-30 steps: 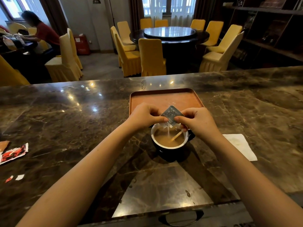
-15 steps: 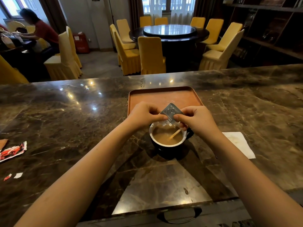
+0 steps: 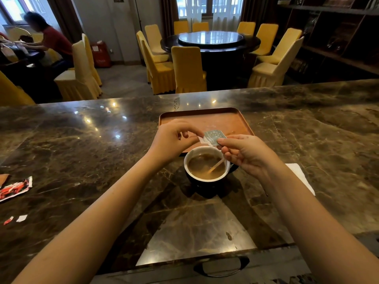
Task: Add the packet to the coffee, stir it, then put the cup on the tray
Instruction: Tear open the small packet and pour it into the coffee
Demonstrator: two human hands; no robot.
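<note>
Hands (image 3: 213,144) both pinched on packet (image 3: 213,137) above cup (image 3: 206,166), tray (image 3: 202,114) just beyond.

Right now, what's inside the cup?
The cup holds light brown coffee with a wooden stir stick leaning against the right rim. The stick's lower end is sunk in the coffee; nothing below the surface shows.

Beyond the glossy marble bench (image 3: 82,140), yellow-covered chairs (image 3: 188,70) ring a dark round table (image 3: 211,41); curtained windows (image 3: 207,7) glow far back, what look like dark shelves (image 3: 338,37) right.
</note>
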